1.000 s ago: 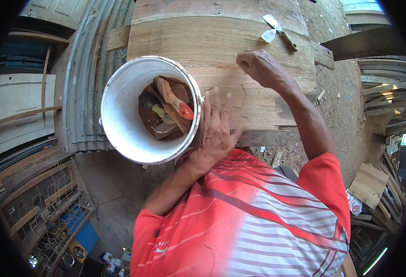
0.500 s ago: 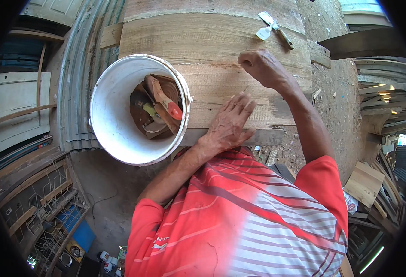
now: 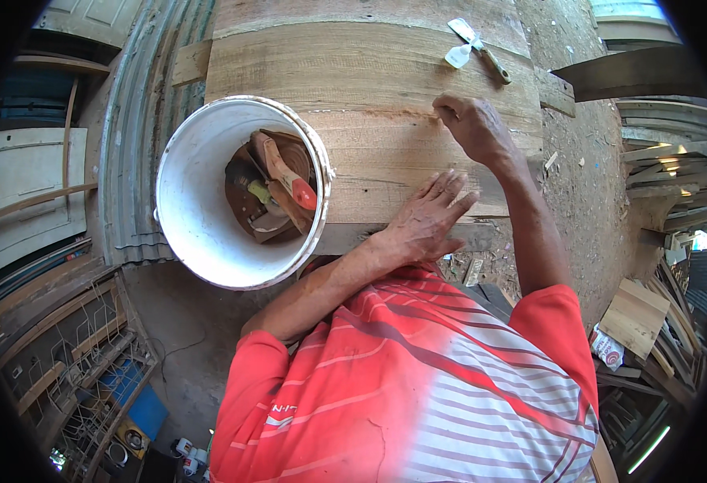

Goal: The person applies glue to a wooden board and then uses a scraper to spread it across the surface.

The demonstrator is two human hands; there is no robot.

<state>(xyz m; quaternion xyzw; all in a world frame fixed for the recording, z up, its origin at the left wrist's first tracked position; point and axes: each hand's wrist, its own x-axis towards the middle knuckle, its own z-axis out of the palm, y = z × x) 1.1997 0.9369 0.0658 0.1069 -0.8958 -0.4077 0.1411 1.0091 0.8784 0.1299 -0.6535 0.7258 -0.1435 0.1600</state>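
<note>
My left hand lies spread at the near edge of the wooden boards, its fingertips on the wood and nothing in it. Farther right, my right hand is curled closed over the boards, knuckles up. Whatever may be in its fingers is hidden beneath them. Beside its fingertips a reddish-brown streak runs along a seam between boards. Beyond that hand lies a scraper with a dark handle, and a small white plastic piece rests against its blade.
A white bucket stands at the left of the boards, holding several tools, among them a red-tipped wooden handle. Corrugated metal sheeting runs along the left. Stacked planks lie at the far right, and a wire rack is at the lower left.
My right hand has moved right along the seam, still curled. My left hand has slid right along the near edge with its fingers spread.
</note>
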